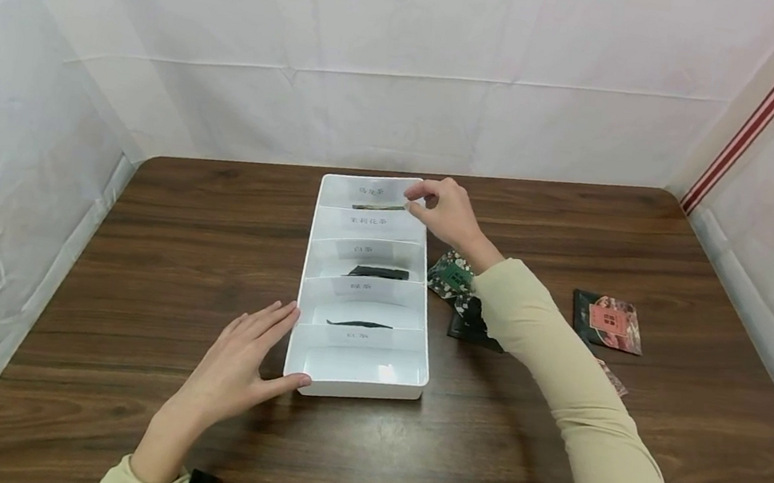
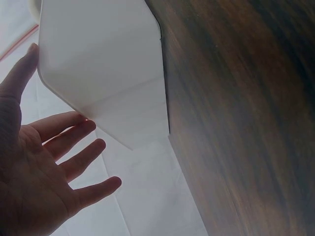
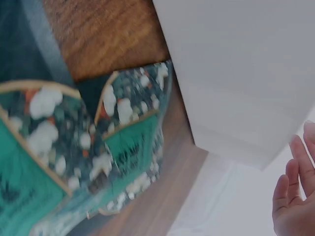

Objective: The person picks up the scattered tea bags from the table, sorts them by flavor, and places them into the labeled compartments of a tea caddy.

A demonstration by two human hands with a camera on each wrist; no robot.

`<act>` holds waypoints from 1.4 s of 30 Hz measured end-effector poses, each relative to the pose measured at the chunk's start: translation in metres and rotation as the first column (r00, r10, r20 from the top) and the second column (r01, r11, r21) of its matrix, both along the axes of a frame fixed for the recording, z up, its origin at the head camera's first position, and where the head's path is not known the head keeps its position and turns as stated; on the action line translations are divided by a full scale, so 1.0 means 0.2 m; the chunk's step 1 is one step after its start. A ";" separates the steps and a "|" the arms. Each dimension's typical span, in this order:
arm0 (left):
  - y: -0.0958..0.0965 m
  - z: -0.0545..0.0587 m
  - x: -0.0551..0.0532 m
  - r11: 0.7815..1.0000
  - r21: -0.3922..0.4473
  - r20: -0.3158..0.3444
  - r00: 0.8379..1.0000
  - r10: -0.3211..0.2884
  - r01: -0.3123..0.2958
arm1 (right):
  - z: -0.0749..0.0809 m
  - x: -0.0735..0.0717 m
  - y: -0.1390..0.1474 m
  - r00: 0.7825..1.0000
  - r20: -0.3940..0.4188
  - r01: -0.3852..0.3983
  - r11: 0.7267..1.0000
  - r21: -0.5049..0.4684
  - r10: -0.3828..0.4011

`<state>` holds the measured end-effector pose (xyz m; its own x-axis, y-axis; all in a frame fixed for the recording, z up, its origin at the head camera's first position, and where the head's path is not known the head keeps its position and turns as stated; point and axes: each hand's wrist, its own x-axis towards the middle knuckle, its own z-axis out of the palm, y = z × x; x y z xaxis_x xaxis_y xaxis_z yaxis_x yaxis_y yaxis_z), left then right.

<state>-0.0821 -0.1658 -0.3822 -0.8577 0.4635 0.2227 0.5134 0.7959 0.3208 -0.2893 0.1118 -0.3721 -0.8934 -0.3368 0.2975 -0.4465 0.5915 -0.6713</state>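
A white divided box (image 1: 354,390) stands on the table, with handwritten labels on its compartments. My left hand (image 1: 237,368) rests at its near left corner, fingers straight and spread, thumb on the front rim; the left wrist view shows the fingertips touching the box edge. Over the far compartment, my right hand (image 1: 450,215) has its thumb and index finger apart at the right rim, beside the thin edge of a packet (image 1: 378,207). Dark packets (image 1: 379,272) show in other compartments. Green floral tea sachets (image 3: 133,142) lie right of the box, partly under my right forearm.
Farther right lies a dark sachet with a red label (image 1: 607,321), and another sachet (image 1: 611,375) is partly hidden by my sleeve. A black sachet (image 1: 473,333) lies beside the green ones. White sheeting (image 1: 402,114) hangs behind the wooden table (image 1: 215,220).
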 end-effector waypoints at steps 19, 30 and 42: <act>-0.02 0.00 0.00 1.000 0.007 0.008 1.000 0.011 -0.012 | 0.14 0.13 0.37 0.998 0.067 0.022 0.989 -0.146 -0.012; -0.03 0.00 -0.01 1.000 0.003 0.012 1.000 0.009 -0.009 | 0.12 0.21 0.54 0.988 0.144 0.085 0.978 -0.192 -0.057; -0.03 0.01 -0.01 1.000 0.000 0.030 0.999 0.016 -0.016 | -0.05 0.30 0.65 0.894 0.441 0.200 0.949 -0.242 -0.076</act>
